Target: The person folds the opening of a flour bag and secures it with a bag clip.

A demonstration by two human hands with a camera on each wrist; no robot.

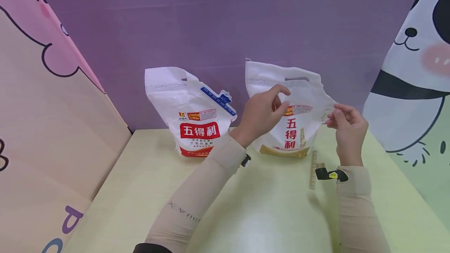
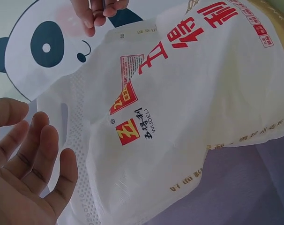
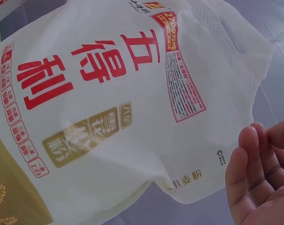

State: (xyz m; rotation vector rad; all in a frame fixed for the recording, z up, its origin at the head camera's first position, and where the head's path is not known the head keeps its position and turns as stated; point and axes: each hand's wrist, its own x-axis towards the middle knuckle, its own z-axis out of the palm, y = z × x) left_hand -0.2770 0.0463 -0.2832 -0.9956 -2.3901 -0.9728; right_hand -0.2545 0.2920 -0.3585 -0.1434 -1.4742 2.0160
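A white flour bag (image 1: pixel 274 97) with red lettering and a gold base stands upright on the table. My right hand (image 1: pixel 349 132) pinches the slanting upper right edge of this bag; the thumb and fingertips meet there in the right wrist view. In front of the bag's upper left part is my left hand (image 1: pixel 261 114), its fingers loosely bent with nothing between them. The left wrist view shows that hand (image 2: pixel 29 173) beside the bag's handle slot, apart from the bag. A tan sealing clip (image 1: pixel 313 170) lies on the table below the right hand.
Left of it stands a second white flour bag (image 1: pixel 165 100) with a red label. A blue sealing clip (image 1: pixel 218 100) sits across its slanting upper right edge. Behind both bags is a purple backdrop (image 1: pixel 211 22); a panda-printed panel (image 1: pixel 404 108) borders the pale table (image 1: pixel 267 214) at right.
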